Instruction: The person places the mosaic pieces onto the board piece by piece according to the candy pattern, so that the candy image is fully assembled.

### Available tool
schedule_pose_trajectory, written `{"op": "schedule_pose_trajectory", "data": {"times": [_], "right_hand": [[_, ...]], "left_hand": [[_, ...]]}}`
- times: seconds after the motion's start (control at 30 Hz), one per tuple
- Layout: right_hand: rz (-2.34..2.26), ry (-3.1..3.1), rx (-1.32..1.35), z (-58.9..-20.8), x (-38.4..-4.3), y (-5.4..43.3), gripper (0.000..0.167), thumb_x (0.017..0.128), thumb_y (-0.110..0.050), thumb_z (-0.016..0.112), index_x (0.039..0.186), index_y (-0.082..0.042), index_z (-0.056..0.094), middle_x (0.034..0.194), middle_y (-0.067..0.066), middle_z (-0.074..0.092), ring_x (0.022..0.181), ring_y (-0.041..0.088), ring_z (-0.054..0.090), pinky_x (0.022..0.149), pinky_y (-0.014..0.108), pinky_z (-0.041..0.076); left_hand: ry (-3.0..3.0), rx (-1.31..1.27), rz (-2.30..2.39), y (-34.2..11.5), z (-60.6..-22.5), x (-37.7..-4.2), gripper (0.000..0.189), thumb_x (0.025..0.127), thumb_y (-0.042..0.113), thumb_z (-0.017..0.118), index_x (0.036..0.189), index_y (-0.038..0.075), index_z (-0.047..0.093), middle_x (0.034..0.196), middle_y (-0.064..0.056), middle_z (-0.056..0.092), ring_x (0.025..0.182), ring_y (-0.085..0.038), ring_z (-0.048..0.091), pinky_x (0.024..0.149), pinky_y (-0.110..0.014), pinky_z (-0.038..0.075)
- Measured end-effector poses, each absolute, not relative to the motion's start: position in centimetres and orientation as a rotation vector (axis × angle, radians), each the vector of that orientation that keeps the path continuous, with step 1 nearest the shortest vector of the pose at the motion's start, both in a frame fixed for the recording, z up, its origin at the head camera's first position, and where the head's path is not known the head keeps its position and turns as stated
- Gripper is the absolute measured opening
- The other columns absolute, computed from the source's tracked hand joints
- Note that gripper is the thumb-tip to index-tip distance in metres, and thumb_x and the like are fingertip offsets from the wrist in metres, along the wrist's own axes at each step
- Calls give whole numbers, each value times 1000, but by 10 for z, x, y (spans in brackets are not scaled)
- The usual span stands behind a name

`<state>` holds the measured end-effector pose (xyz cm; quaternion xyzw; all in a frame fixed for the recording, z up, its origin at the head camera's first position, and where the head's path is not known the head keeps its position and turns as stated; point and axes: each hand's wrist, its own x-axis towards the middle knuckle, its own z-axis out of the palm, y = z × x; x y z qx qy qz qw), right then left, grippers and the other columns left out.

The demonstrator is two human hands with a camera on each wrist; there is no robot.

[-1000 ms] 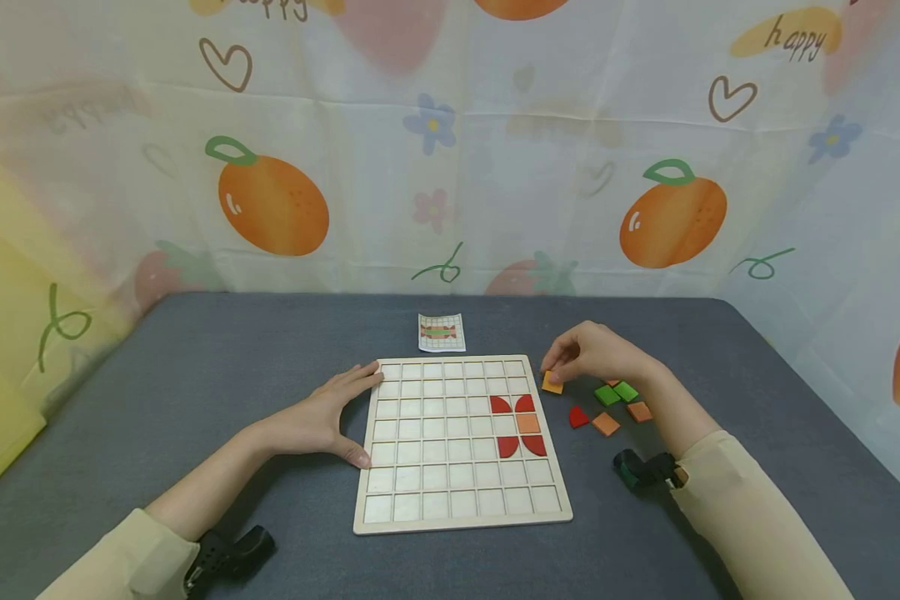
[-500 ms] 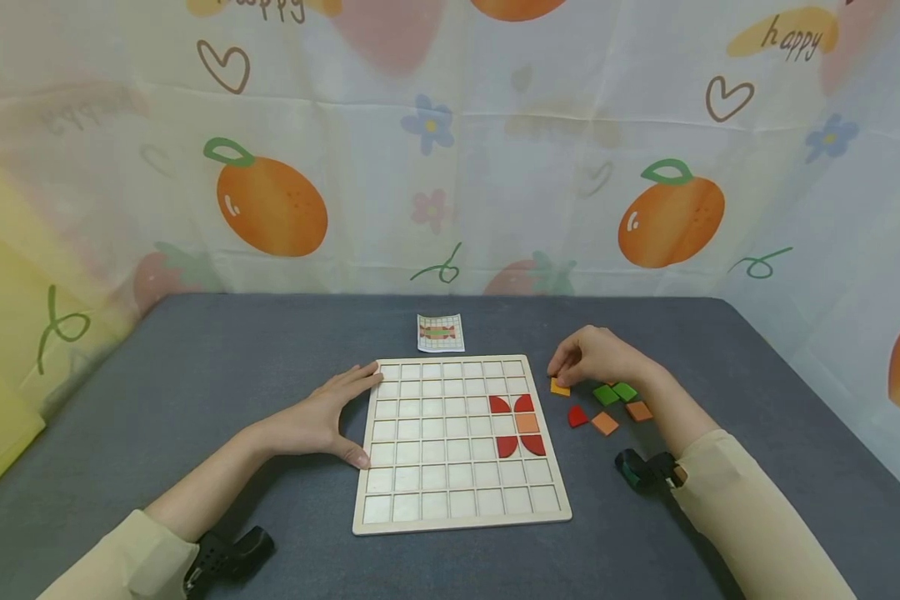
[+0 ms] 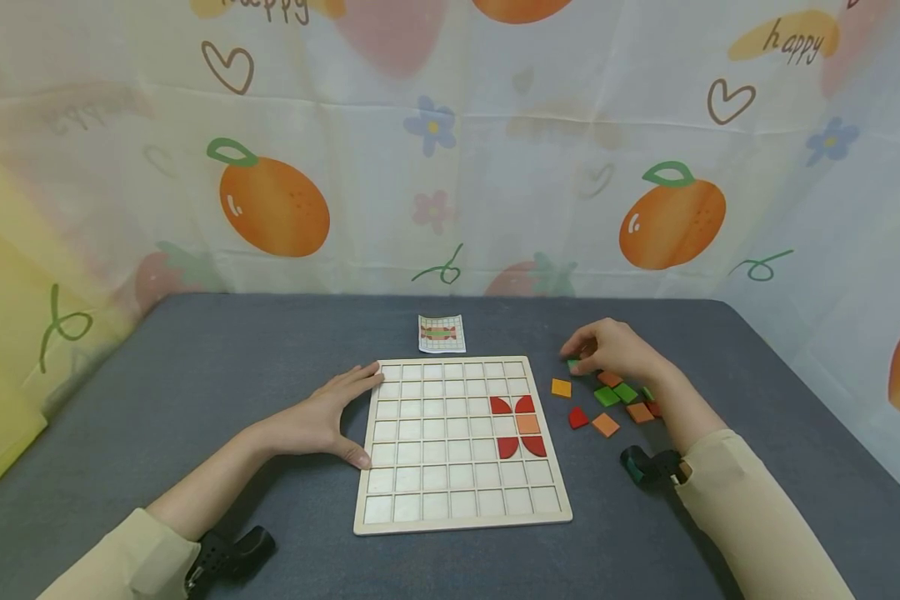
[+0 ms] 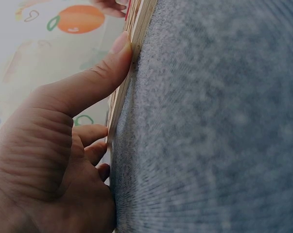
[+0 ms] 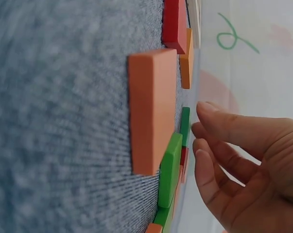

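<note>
My left hand (image 3: 315, 417) rests against the left edge of the pale wooden grid board (image 3: 461, 527), thumb and fingers spread. The left wrist view shows the thumb touching the board's side (image 4: 124, 82). Beyond the board's right side, my right hand (image 3: 611, 348) hovers with bent fingers over a dark green piece (image 3: 572, 364). In the right wrist view the fingertips are close to that dark green piece (image 5: 185, 127), with nothing visibly pinched. A yellow-orange square (image 3: 561, 388) lies beside the board. Red quarter-round pieces (image 3: 507, 447) and an orange square (image 3: 527, 424) sit in the grid's right columns.
Loose green tiles (image 3: 607, 396), orange tiles (image 3: 606, 425) and a red piece (image 3: 578, 417) lie on the dark table right of the board. A small printed pattern card (image 3: 442, 334) lies behind the board. A fruit-print curtain (image 3: 375, 208) hangs behind the table.
My right hand has put the yellow-orange square down on the table, let it go, and moved back and right to the dark green piece. The left hand stays put.
</note>
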<state>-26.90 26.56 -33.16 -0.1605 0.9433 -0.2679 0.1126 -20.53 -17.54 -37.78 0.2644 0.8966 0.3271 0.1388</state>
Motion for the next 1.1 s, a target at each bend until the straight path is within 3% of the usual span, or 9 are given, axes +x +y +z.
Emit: {"op": "schedule_pose_trajectory", "data": {"times": [0.5,0.83,1.1], "right_hand": [[-747,2788,-482,-336,-270,269,25,85,-4,74,109,-8,74,108,13,72,95,23,64,77,34,56],[-751,2808,-486,-335,-269,266,27,82,-3,77,108,-8,73,107,13,72,98,26,66,80,36,57],[-743,2814,-456,-332,-269,265,19,82,-1,76,99,-10,74,99,9,72,93,22,65,79,35,57]], "left_hand": [[2601,766,951,-175,-378,-205,118,65,46,89,156,6,26,168,-13,12,154,-45,4,113,-76,8],[2604,777,947,-176,-378,-205,118,65,47,89,157,6,26,168,-14,12,154,-46,5,112,-77,9],[2604,771,945,-175,-378,-205,118,65,48,89,157,7,26,168,-13,12,154,-45,4,112,-77,8]]}}
